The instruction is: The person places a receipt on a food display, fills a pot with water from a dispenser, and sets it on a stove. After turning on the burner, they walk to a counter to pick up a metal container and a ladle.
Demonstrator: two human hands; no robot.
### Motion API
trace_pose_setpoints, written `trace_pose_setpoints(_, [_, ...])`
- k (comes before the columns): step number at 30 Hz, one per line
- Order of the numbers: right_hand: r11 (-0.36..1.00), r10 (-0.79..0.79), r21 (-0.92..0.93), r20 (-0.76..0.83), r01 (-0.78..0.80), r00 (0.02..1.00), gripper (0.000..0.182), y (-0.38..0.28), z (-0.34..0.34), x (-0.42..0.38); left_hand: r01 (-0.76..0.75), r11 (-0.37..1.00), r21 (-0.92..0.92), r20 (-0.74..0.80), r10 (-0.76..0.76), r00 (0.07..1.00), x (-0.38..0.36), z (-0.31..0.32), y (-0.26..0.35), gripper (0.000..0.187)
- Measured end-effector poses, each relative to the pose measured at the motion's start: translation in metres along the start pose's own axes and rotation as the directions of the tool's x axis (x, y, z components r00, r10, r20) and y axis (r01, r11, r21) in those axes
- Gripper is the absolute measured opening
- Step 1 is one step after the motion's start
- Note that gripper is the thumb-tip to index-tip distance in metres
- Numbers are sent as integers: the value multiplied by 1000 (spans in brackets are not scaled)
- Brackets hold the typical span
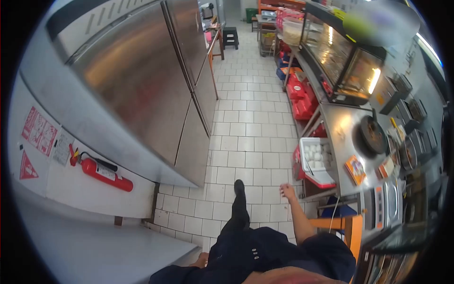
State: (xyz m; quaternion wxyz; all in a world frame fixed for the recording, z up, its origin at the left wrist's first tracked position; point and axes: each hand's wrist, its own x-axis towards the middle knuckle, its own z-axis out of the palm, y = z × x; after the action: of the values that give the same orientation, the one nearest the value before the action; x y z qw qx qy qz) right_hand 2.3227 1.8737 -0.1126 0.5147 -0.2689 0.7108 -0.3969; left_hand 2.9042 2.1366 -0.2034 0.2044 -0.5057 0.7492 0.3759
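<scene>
My right hand (286, 191) hangs over the tiled floor in front of me, its fingers loosely bent and apart, with nothing visible in them. Nearest to it is a red-and-white cooler box (322, 178) holding many round white pieces. My left hand (202, 260) is low beside my body; only its back edge shows and its fingers are hidden. On the steel counter (338, 135) to the right are a dark pan (372, 136) with food in it and an orange printed box (355, 170).
A tall steel refrigerator (137, 71) and a red fire extinguisher (106, 174) line the left side. To the right stand a lit glass display warmer (331, 47), stacked red boxes (302, 97) and an orange wooden chair (352, 232). A black stool (230, 38) stands far down the tiled aisle (241, 128).
</scene>
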Motion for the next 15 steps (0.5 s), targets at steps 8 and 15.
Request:
trace_pose_setpoints(8, [965,246,-107,36,-241,969,21,-128,35,182,-47,996,70,115,39,993,312,-274,2,48])
trace_pose_setpoints(15, [506,102,-851,221,140,970,33,-81,3,291,-260,375,-890,-336,-152,930,625,-731,147,23])
